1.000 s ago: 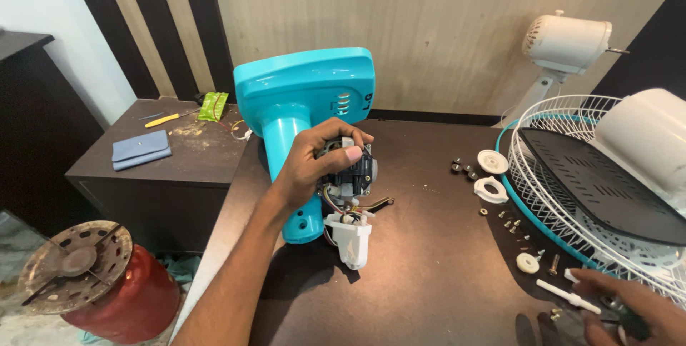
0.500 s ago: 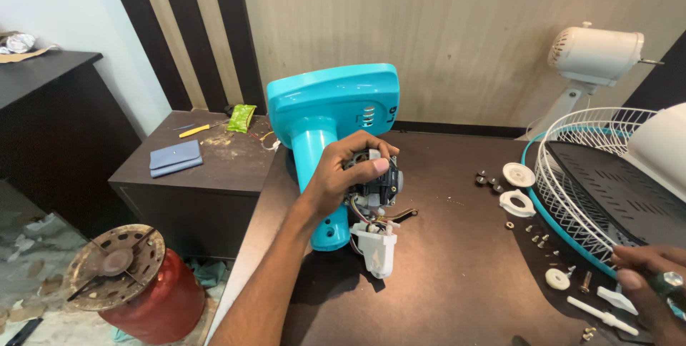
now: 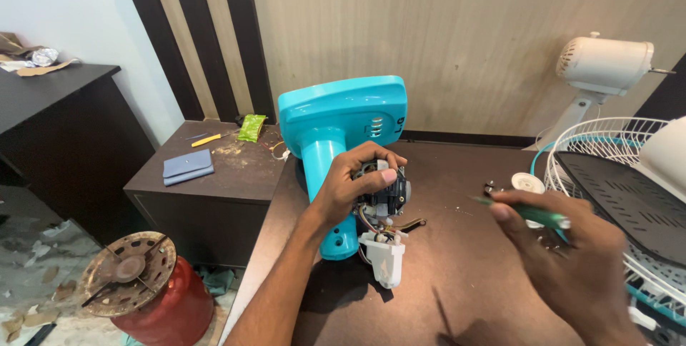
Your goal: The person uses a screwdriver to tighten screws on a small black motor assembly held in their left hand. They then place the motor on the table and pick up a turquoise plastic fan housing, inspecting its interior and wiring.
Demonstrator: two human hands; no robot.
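A turquoise fan stand (image 3: pixel 336 121) lies on the dark brown table (image 3: pixel 457 282), its base facing the wall. My left hand (image 3: pixel 354 185) grips the black fan motor (image 3: pixel 386 196) at the top of the stand's neck. Wires and a small white plastic part (image 3: pixel 384 259) hang below the motor. My right hand (image 3: pixel 572 257) holds a green-handled screwdriver (image 3: pixel 532 212), its thin tip pointing left toward the motor, a short gap away from it.
White wire fan guards (image 3: pixel 607 146) and a dark blade lie at the table's right. A white fan head (image 3: pixel 604 67) stands behind them. Small white caps (image 3: pixel 527 183) lie nearby. A low cabinet (image 3: pixel 207 174) and red gas cylinder (image 3: pixel 153 299) sit left.
My right hand has come up from the table's right edge with the green screwdriver and moved left toward the motor. The left hand stays on the motor.
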